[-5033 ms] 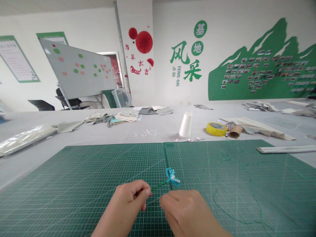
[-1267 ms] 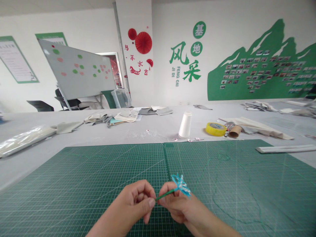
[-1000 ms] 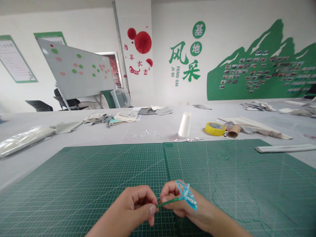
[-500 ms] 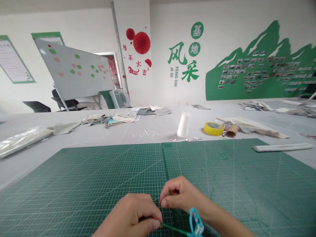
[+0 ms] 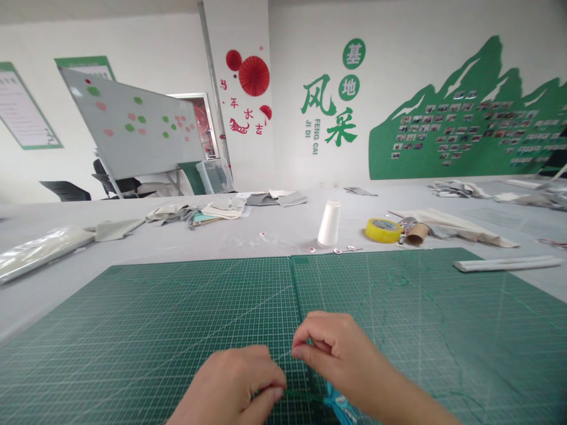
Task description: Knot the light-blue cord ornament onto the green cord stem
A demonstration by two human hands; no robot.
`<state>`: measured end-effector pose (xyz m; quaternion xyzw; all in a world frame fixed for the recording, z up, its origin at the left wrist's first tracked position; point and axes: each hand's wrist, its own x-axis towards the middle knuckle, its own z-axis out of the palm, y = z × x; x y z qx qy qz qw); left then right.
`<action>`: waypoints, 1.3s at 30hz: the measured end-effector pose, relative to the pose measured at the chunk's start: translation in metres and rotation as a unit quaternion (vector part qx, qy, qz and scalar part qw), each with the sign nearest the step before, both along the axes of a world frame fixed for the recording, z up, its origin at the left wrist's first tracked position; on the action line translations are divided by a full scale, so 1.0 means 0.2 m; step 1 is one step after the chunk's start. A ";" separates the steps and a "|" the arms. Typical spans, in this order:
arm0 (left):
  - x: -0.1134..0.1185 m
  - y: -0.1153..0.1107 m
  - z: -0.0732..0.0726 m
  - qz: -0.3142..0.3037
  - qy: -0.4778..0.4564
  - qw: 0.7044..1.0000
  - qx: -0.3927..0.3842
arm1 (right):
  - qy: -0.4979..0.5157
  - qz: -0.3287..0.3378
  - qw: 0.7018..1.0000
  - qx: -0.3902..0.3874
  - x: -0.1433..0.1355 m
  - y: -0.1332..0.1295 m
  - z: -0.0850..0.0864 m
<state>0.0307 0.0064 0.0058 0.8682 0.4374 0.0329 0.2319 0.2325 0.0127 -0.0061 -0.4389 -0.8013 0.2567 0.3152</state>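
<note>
My left hand (image 5: 241, 383) is low in the middle, thumb and forefinger pinched on a thin green cord (image 5: 303, 394). That cord runs right to a small turquoise piece (image 5: 340, 407) with loops and pale shiny spots, partly cut off by the bottom edge and the right hand. Just above and to the right, my right hand (image 5: 330, 342) is closed in a pinch; whatever lies between its fingertips is too fine to make out. Both hands hover over a green gridded cutting mat (image 5: 177, 319). A long loose green cord (image 5: 443, 313) lies in curves on the mat's right half.
Beyond the mat stand a white thread cone (image 5: 329, 224), a roll of yellow tape (image 5: 383, 230) and a cardboard tube (image 5: 417, 234). Fabric pieces (image 5: 224, 208) lie further back. A plastic-wrapped bundle (image 5: 44, 251) is at left, a rolled white strip (image 5: 507, 264) at right.
My right hand has moved slightly up and right, still pinched. The turquoise piece has shifted left and lower, now partly behind the right hand. My left hand has barely moved, still on the cord.
</note>
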 end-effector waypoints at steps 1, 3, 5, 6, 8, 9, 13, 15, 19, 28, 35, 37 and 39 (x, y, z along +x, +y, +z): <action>0.00 0.00 0.00 -0.001 0.005 1.000 0.006 | -0.011 0.004 1.000 0.029 0.00 -0.01 0.00; -0.01 -0.01 0.00 0.003 0.014 1.000 0.024 | -0.027 0.011 0.994 0.102 -0.01 -0.02 0.00; -0.02 -0.02 0.00 0.009 0.020 0.999 0.045 | -0.039 0.006 0.983 0.179 -0.01 -0.04 -0.01; -0.02 -0.02 0.00 0.011 0.023 0.998 0.055 | -0.044 0.002 0.977 0.211 -0.01 -0.04 -0.01; -0.02 -0.03 0.00 0.014 0.032 0.997 0.066 | -0.057 -0.004 0.966 0.253 -0.02 -0.05 -0.02; -0.02 -0.03 0.00 0.015 0.035 0.997 0.069 | -0.064 -0.007 0.962 0.266 -0.02 -0.05 -0.02; -0.03 -0.03 -0.02 0.029 0.025 0.995 0.088 | -0.071 -0.020 0.950 0.304 -0.02 -0.05 -0.01; -0.03 -0.02 -0.04 0.044 0.014 0.994 0.101 | -0.067 -0.022 0.948 0.310 -0.03 -0.06 -0.01; -0.05 -0.01 -0.06 0.063 0.007 0.991 0.120 | -0.067 -0.019 0.943 0.324 -0.03 -0.07 0.00; -0.09 0.02 -0.07 0.130 -0.010 0.981 0.145 | -0.087 -0.023 0.951 0.295 -0.04 -0.07 -0.05; -0.12 0.03 -0.11 0.168 -0.081 0.968 0.169 | -0.097 -0.024 0.956 0.276 -0.11 -0.08 -0.12; -0.11 0.03 -0.11 0.170 -0.107 0.966 0.163 | -0.104 -0.022 0.955 0.278 -0.12 -0.08 -0.13; -0.11 0.03 -0.11 0.170 -0.123 0.965 0.157 | -0.109 -0.021 0.953 0.281 -0.13 -0.08 -0.13</action>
